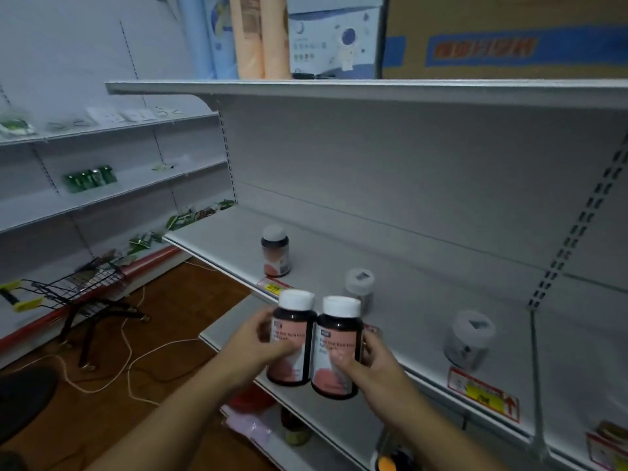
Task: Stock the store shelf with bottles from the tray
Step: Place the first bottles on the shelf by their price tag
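Nearest: left hand (pixel 253 348) grips one dark white-capped bottle (pixel 293 338); right hand (pixel 367 363) grips a second bottle (pixel 336 346). The two are upright, side by side and touching, raised at the front edge of the shelf (pixel 390 266). Beyond: one matching bottle (pixel 275 250) stands on the shelf to the left; two grey-lidded jars (pixel 359 289) (pixel 469 338) sit further right. Tray not in view. Judgement: stocking at an early stage, most shelf space unfilled.
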Available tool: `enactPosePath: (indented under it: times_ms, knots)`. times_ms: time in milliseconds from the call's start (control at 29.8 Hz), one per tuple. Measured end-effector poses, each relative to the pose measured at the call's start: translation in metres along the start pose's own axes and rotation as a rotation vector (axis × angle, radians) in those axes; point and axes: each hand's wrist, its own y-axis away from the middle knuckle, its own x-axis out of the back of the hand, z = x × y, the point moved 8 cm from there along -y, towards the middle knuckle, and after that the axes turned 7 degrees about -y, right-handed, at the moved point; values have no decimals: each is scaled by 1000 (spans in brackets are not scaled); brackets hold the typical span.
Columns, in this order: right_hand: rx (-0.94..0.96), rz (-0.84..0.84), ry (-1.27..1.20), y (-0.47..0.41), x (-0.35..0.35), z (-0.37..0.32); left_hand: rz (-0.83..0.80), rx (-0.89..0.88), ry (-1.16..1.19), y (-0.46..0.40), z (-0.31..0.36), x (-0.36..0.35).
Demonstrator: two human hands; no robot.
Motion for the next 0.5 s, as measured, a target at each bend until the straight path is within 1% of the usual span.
enactPosePath:
  times_ms: [67,134,201,302,369,436,503]
  knots:
    - [67,18,88,-33,-17,-16,105,-93,29,-29,19,35]
    - [127,76,157,-72,-34,-30,181,-166,72,-61,39,74]
    - [170,160,193,-105,-48,-39,223,-230,123,-96,61,113]
    - [169,297,278,-143,-53,-40,242,-300,184,-151,90,164]
    - [158,374,340,-165,-52,-43,216,-288,233,-197,100,186]
    - [102,433,391,-185,-51,-40,165,-241,232,-241,97,195]
    - [52,468,359,-196,-49,-30,104,-170,234,-276,84,195]
